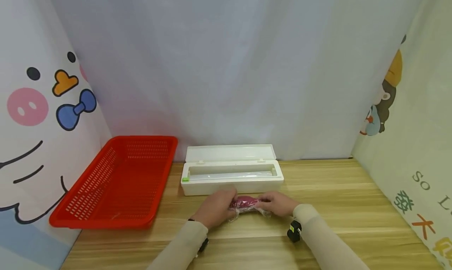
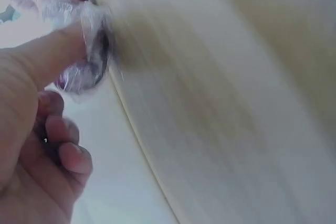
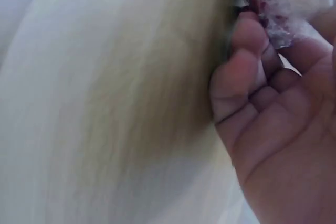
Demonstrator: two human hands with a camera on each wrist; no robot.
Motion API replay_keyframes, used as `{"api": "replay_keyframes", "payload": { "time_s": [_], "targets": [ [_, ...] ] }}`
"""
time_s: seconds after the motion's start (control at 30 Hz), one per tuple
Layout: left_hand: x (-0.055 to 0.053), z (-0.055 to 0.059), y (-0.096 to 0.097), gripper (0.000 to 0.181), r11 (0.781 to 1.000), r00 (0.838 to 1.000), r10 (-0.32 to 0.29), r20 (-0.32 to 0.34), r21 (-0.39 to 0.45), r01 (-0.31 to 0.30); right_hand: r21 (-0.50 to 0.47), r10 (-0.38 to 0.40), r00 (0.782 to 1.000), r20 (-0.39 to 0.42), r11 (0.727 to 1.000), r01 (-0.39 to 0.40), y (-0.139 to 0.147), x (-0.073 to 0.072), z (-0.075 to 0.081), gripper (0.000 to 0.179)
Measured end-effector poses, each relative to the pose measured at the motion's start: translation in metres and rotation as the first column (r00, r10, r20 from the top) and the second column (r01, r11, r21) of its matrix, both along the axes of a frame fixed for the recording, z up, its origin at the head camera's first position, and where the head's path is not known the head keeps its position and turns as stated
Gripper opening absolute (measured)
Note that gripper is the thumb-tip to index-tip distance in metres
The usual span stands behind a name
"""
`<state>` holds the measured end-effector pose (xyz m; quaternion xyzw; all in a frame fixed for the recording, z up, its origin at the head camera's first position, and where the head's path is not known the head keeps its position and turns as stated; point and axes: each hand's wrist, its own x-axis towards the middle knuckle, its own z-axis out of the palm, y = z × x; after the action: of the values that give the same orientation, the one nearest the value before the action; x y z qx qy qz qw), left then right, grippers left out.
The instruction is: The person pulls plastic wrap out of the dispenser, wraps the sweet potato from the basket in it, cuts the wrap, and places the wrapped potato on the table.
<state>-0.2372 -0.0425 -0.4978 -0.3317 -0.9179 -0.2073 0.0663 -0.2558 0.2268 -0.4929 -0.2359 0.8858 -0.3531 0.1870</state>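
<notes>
A reddish-purple, elongated item (image 1: 244, 201) wrapped in clear cling film is held a little above or on the table, between both hands; its exact kind is hidden by the film. My left hand (image 1: 216, 208) grips its left end. In the left wrist view the thumb (image 2: 58, 48) presses the crumpled film (image 2: 86, 74) while the other fingers curl. My right hand (image 1: 279, 203) pinches the right end, where loose film hangs down. The right wrist view shows curled fingers (image 3: 244, 72) beside the wrapped end (image 3: 270, 3). Just behind the hands stands a white cling film dispenser (image 1: 233, 187), its lid raised.
A red plastic basket (image 1: 153, 219) with perforated sides stands on the left of the wooden table (image 1: 328, 191). A green slider (image 1: 185, 179) sits at the dispenser's left front edge. Light curtains (image 1: 233, 73) hang behind the table, and printed cloths close in both sides.
</notes>
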Motion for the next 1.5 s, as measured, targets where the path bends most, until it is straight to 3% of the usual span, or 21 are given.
{"api": "replay_keyframes", "payload": {
  "time_s": [0.1,0.2,0.27,0.37,0.43,0.53,0.67,0.73,0.83,0.97,1.07,1.13,1.23,1.37,1.5],
  "targets": [
    [0.001,0.001,-0.001,0.035,1.0,0.998,-0.017,0.062,0.023,0.016,-0.031,-0.052,0.993,0.102,0.998,0.055,0.001,0.001,0.004,0.029],
    [0.001,0.002,-0.002,0.049,1.0,0.998,-0.005,0.057,0.022,0.003,-0.068,-0.12,0.974,0.19,0.988,0.135,-0.003,0.003,0.008,0.033],
    [0.001,0.003,-0.001,0.058,1.0,1.0,0.01,0.023,0.001,-0.01,-0.06,-0.168,0.964,0.206,0.981,0.184,-0.008,0.004,0.009,0.036],
    [0.0,0.004,0.002,0.055,1.0,1.0,0.014,-0.026,-0.025,-0.014,0.02,-0.206,0.968,0.141,0.978,0.205,-0.015,0.008,0.01,0.04],
    [-0.001,0.006,0.003,0.048,1.0,1.0,0.014,-0.02,-0.023,-0.014,0.082,-0.181,0.981,0.066,0.981,0.175,-0.018,0.01,0.009,0.041],
    [-0.005,0.008,0.003,0.042,1.0,1.0,0.01,0.009,0.002,-0.01,0.149,-0.084,0.995,-0.051,0.985,0.09,-0.021,0.011,0.007,0.034],
    [-0.011,0.008,-0.001,0.042,1.0,0.997,0.0,0.08,0.024,-0.002,0.229,0.011,0.973,-0.23,0.972,0.044,-0.024,0.012,0.005,0.046],
    [-0.012,0.007,-0.003,0.04,1.0,0.991,-0.011,0.134,0.021,0.009,0.243,0.032,0.961,-0.276,0.969,0.038,-0.025,0.015,0.006,0.056],
    [-0.013,0.006,-0.005,0.034,0.999,0.971,-0.028,0.236,0.024,0.023,0.209,0.048,0.96,-0.276,0.978,0.011,-0.024,0.022,0.014,0.06],
    [-0.013,0.01,-0.006,0.036,0.999,0.944,-0.036,0.327,0.012,0.034,0.1,0.079,0.982,-0.174,0.993,-0.062,-0.017,0.024,0.028,0.041],
    [-0.012,0.011,-0.002,0.044,0.998,0.946,-0.052,0.32,-0.018,0.061,0.077,0.161,0.978,-0.129,0.985,-0.152,-0.012,0.021,0.035,0.031],
    [-0.011,0.009,0.001,0.047,0.996,0.956,-0.061,0.287,-0.05,0.078,0.107,0.236,0.962,-0.141,0.969,-0.222,-0.012,0.019,0.037,0.028],
    [-0.008,0.006,0.003,0.048,0.994,0.968,-0.064,0.243,-0.075,0.084,0.178,0.28,0.946,-0.165,0.951,-0.251,-0.017,0.019,0.04,0.028],
    [-0.006,0.003,0.002,0.045,0.995,0.975,-0.037,0.218,-0.085,0.057,0.303,0.275,0.925,-0.263,0.934,-0.191,-0.031,0.021,0.041,0.025],
    [-0.001,-0.002,0.003,0.058,0.991,0.978,-0.001,0.206,-0.131,0.029,0.397,0.252,0.9,-0.356,0.912,-0.098,-0.039,0.02,0.026,0.03]
  ]
}}
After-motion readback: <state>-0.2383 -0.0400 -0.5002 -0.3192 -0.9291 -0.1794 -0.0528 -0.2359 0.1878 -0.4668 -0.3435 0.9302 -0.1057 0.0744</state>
